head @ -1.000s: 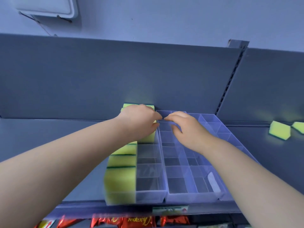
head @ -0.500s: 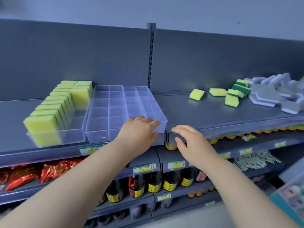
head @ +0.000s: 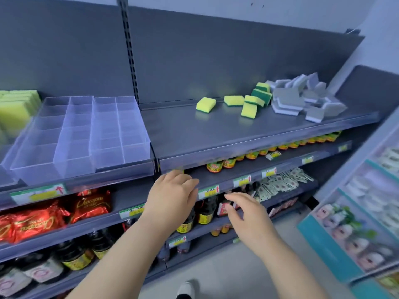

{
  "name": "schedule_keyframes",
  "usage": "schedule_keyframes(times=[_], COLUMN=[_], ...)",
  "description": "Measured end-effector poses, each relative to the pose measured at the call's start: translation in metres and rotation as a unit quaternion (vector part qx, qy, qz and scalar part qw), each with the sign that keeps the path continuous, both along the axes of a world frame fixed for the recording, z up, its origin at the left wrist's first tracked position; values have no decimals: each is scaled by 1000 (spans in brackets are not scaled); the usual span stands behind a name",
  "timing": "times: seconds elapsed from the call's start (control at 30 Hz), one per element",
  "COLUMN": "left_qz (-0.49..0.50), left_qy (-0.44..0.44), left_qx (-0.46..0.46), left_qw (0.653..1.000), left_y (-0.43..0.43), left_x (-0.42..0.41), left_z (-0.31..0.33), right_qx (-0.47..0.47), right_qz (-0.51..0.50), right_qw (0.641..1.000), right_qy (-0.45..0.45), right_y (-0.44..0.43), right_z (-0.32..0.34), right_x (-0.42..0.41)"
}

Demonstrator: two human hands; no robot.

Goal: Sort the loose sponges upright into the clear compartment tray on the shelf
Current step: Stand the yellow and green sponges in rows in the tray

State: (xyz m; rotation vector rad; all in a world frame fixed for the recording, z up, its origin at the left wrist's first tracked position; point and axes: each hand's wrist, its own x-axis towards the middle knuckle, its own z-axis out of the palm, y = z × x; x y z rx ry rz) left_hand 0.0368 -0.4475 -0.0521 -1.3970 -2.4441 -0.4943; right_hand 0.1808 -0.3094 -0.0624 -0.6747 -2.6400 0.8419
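Observation:
The clear compartment tray (head: 121, 145) stands on the top shelf at the left, its visible cells bare. A row of yellow sponges (head: 15, 108) stands upright at its far left. Loose yellow-and-green sponges (head: 206, 104) lie scattered on the shelf to the right, beside a pile of grey-and-white sponges (head: 302, 98). My left hand (head: 172, 195) hovers below the shelf's front edge, fingers apart, holding nothing. My right hand (head: 246, 214) is lower and to the right, also open and empty.
The top shelf (head: 183, 134) has bare surface between tray and loose sponges. Below are red snack bags (head: 54, 214), dark sauce bottles (head: 205, 210), jars and packets. A second rack (head: 356, 223) stands at the right. A shoe (head: 185, 290) shows on the floor.
Both hands have drawn back from the tray's rear cells and dropped below the shelf edge. The view has swung right, bringing the loose sponges into sight.

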Motion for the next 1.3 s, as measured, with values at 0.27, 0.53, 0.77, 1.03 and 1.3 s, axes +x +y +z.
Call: schedule_keyframes(times=[0.27,0.53,0.77,1.03,1.3], left_qz=[24,13,-8,67,140], left_qy=[1,-12,-17,-13,-51], left_qx=[48,45,26,-6,-27], left_qw=[999,999,999,998,989], left_y=[93,201,255,328,428], left_x=[-64,-123,-137,-150,-147], left_z=[10,2,-1,4,19], right_qx=[9,42,15,-25,-5], right_qz=[-16,-74,-105,-55,83], right_qw=[999,995,992,990,991], right_qy=[28,47,65,128,103], right_y=[83,168,229,339,458], right_z=[24,39,22,31,44], right_x=[-58,-98,-109,-155,-195])
